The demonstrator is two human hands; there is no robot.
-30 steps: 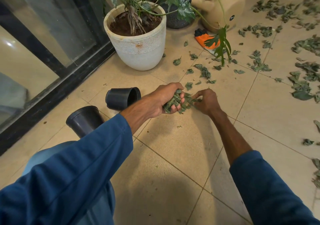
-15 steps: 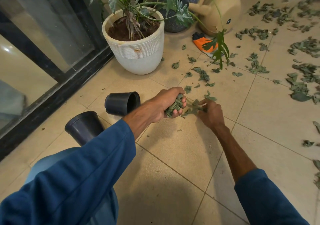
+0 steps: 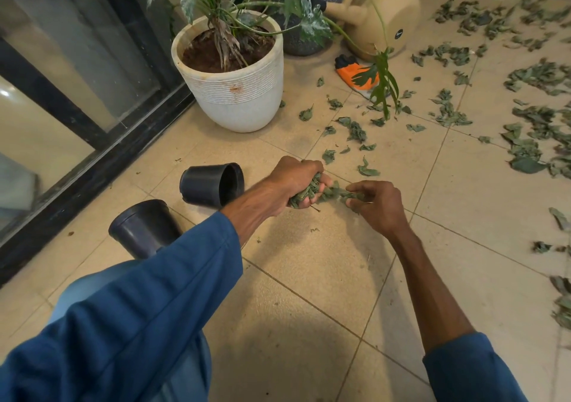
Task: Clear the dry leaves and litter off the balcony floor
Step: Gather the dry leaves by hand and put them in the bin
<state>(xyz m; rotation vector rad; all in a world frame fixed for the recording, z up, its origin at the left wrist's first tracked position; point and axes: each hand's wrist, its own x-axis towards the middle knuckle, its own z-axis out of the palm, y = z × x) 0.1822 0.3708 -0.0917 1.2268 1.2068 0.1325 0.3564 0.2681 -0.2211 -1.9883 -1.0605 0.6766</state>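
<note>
Leaves fill the person's left hand [image 3: 296, 182] in the head view: its grip is curled tight round a wad of dry grey-green leaves [image 3: 304, 193], held just above the beige tiled balcony floor [image 3: 309, 278]. The right hand [image 3: 377, 207] meets it from the other side, its grip narrow, thumb and fingers pinching the trailing end of the same wad.

More scattered dry leaves [image 3: 352, 129] lie ahead near the ribbed white ceramic planter [image 3: 238, 92], with thicker drifts off to the right, well apart from both hands. A black plastic nursery pot [image 3: 213, 183] lies on its side beside the left wrist, and a second black pot [image 3: 142, 228] sits nearer the sleeve.

I judge the leaves featherlight, brittle and quick to shed crumbs. They look best scooped from underneath in loose handfuls and pressed gently, not crushed, since a slack hold would likely drop bits back onto the tiles.
</note>
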